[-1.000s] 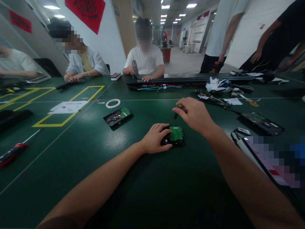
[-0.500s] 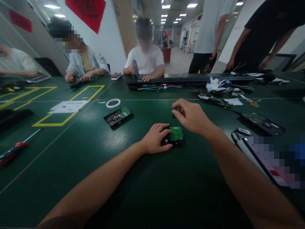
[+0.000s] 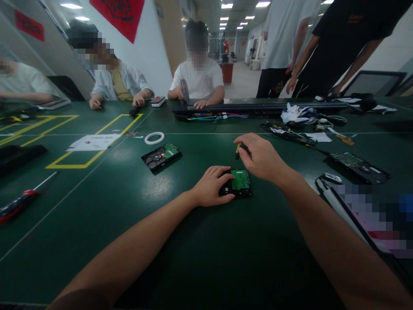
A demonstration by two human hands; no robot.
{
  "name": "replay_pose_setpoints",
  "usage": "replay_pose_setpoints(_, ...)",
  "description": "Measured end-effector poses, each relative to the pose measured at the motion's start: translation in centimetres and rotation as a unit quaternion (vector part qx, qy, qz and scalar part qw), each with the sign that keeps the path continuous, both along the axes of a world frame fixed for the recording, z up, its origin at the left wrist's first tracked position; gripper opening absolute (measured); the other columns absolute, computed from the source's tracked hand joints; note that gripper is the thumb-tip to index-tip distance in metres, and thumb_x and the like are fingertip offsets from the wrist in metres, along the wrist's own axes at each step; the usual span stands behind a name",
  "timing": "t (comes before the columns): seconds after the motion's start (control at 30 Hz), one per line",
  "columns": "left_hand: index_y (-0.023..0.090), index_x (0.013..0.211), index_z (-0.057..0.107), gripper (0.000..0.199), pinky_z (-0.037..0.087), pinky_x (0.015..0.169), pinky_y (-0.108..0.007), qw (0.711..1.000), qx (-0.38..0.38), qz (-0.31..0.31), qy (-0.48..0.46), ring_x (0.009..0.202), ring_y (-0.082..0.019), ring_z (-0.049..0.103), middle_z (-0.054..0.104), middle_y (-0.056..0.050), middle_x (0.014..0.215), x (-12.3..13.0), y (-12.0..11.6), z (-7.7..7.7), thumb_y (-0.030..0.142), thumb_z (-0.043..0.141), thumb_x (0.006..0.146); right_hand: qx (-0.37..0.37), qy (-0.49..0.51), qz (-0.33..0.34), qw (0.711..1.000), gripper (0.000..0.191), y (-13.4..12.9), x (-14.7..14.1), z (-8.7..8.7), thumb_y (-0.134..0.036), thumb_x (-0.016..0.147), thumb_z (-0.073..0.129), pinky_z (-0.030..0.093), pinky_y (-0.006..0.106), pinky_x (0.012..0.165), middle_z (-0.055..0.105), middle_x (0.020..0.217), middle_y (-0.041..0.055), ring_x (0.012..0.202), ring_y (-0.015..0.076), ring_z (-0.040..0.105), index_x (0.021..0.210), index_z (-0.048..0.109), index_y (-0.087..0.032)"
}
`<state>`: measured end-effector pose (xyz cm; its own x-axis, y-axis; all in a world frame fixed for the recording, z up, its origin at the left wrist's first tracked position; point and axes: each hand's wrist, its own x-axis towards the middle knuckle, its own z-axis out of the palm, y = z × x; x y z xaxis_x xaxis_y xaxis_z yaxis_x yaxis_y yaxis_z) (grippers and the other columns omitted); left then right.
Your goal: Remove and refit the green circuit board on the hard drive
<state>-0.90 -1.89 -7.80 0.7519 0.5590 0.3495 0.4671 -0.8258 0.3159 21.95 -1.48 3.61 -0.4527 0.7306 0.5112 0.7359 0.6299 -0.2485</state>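
A hard drive with a green circuit board [image 3: 240,180] lies on the dark green table [image 3: 180,241], board side up. Over its left part rests my left hand [image 3: 214,186], fingers spread on the drive and thumb at its near edge. Just above the drive's far right corner, my right hand [image 3: 258,156] pinches a short black and yellow screwdriver [image 3: 238,151] between thumb and fingers. Most of the handle is hidden by the fingers, and its tip is hard to make out.
Another hard drive [image 3: 161,157] and a white ring [image 3: 154,138] lie ahead left. At far left is a red and black screwdriver [image 3: 22,202]. A third drive [image 3: 356,167] lies right. Beyond are a long black bar [image 3: 267,109], white gloves [image 3: 297,114] and several people.
In my right hand the small screwdriver has turned slightly, showing more yellow. My left hand stays on the drive. Across the table, a seated person's hand and dark tool have shifted right.
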Motion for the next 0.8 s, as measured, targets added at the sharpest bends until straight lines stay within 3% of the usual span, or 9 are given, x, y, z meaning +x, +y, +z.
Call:
replay_pose_setpoints(0.17,0.023,0.144,0.059,0.063,0.037,0.123,-0.06,1.0,0.006,-0.001,-0.003,0.147,-0.039,0.047,0.049,-0.018,0.16,-0.03,0.02,-0.08,0.058,0.071,0.093,0.01,0.006,0.012,1.0,0.032,0.07,0.06,0.14,-0.015,0.099,0.047,0.051,0.047,0.104,0.066,0.119,0.0143,0.112,0.0291,0.064,0.121,0.07,-0.021)
replay_pose_setpoints(0.37,0.025,0.145,0.058,0.065,0.037,0.123,-0.061,1.0,0.003,0.002,0.003,0.147,-0.039,0.047,0.048,-0.016,0.161,-0.03,0.11,-0.09,0.058,0.072,0.092,0.009,0.004,0.016,1.0,0.031,-0.05,0.04,0.3,-0.019,0.1,0.053,0.051,0.045,0.1,0.068,0.116,0.0128,0.11,0.029,0.065,0.127,0.066,-0.021)
replay_pose_setpoints(0.5,0.023,0.145,0.058,0.064,0.037,0.124,-0.06,1.0,0.004,0.001,0.007,0.148,-0.038,0.046,0.048,-0.017,0.161,-0.02,0.11,-0.04,0.059,0.07,0.093,0.027,-0.032,-0.057,0.997,0.024,-0.38,-0.23,0.45,-0.028,0.1,0.061,0.051,0.04,0.081,0.068,0.114,0.0126,0.092,0.0271,0.066,0.123,0.066,-0.021)
replay_pose_setpoints(0.6,0.024,0.145,0.058,0.064,0.036,0.124,-0.061,1.0,0.003,0.002,0.004,0.148,-0.039,0.047,0.048,-0.017,0.161,-0.02,0.07,0.02,0.058,0.071,0.093,0.062,-0.099,-0.13,0.985,0.026,-0.59,-0.25,0.48,-0.042,0.102,0.063,0.042,0.037,0.064,0.069,0.109,0.0148,0.084,0.0282,0.065,0.113,0.068,-0.019)
replay_pose_setpoints(0.7,0.026,0.145,0.058,0.063,0.036,0.123,-0.064,1.0,-0.002,0.001,0.0,0.148,-0.04,0.046,0.048,-0.016,0.161,-0.03,0.01,0.09,0.057,0.072,0.092,0.092,-0.127,-0.164,0.974,0.038,-0.62,-0.14,0.37,-0.057,0.102,0.061,0.033,0.036,0.058,0.071,0.1,0.0134,0.078,0.0272,0.063,0.107,0.069,-0.02)
replay_pose_setpoints(0.8,0.026,0.145,0.058,0.063,0.037,0.123,-0.063,1.0,-0.003,0.001,0.001,0.148,-0.039,0.046,0.048,-0.016,0.161,-0.06,-0.03,0.14,0.057,0.072,0.092,0.095,-0.116,-0.167,0.975,0.043,-0.63,-0.23,0.34,-0.062,0.103,0.057,0.033,0.035,0.058,0.072,0.097,0.0124,0.077,0.0262,0.064,0.103,0.07,-0.021)
